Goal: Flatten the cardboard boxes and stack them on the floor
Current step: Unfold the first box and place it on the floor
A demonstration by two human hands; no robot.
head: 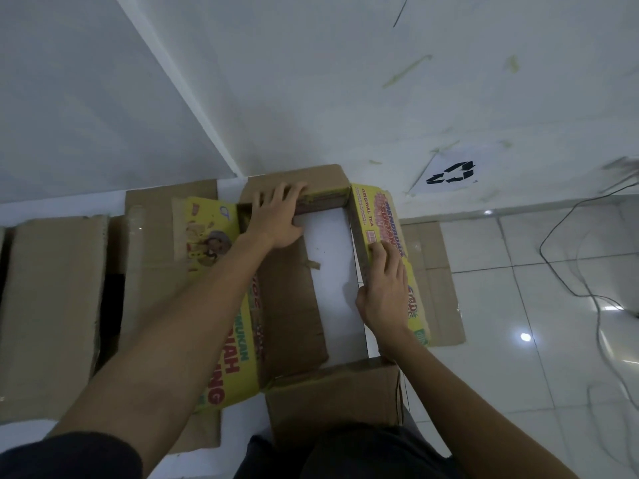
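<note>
Light, stiff yellow printed cardboard box (389,216), likely folds at corners; left hand (276,217) and right hand (383,288) curl over wall rims.

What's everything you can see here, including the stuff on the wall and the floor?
tea carton: one, yellow print on brown, centre, open, on the floor.
cardboard boxes: at least two, brown, left.
flat cardboard pieces: several, brown, floor around the carton.
recycling sign: one, white with black arrows, wall right.
cable: one, black, floor right.
floor: white glossy tiles.
left hand: one, grips the carton's far wall.
right hand: one, grips its right wall.
</note>
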